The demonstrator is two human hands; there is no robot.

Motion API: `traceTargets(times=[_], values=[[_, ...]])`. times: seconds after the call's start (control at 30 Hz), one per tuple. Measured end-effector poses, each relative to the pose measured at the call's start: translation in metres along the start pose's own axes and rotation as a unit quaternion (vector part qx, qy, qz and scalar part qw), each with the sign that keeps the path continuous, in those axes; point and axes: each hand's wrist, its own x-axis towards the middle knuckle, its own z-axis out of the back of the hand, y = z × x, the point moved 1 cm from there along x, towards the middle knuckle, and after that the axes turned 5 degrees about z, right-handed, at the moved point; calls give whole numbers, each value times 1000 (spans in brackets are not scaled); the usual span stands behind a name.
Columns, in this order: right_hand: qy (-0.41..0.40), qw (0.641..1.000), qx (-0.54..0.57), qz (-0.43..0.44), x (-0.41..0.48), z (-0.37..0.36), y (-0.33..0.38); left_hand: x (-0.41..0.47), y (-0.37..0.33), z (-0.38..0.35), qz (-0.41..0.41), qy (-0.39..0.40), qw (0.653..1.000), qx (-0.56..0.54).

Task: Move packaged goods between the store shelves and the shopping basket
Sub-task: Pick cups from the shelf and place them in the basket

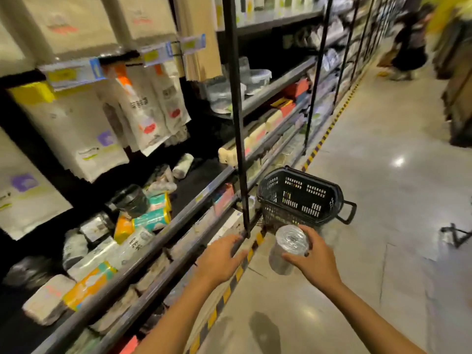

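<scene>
Our right hand [315,260] holds a shiny wrapped roll [288,247] over the floor [383,175], close to the black basket [301,198]. The basket sits on the floor right beside the shelves [153,242]. Our left hand [219,256] is flat, fingers straight, low down by the shelves. The writing on the packs [152,218] and yellow price tags [153,56] is too blurry to read.

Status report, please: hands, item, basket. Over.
Left hand open, near shelf rail. Right hand grips roll. Basket on floor ahead, post beside it.
</scene>
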Motion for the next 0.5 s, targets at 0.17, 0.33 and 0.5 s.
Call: traceTargets(times=[0.17, 0.33, 0.5], values=[[-55, 997, -2, -49, 54, 25, -41, 97, -39, -17, -43, 39, 998, 19], [-76, 992, -15, -98, 142, 23, -78, 213, -60, -27, -82, 62, 994, 27], [-102, 985, -27, -136, 237, 14, -102, 332, -69, -24, -112, 104, 987, 51]])
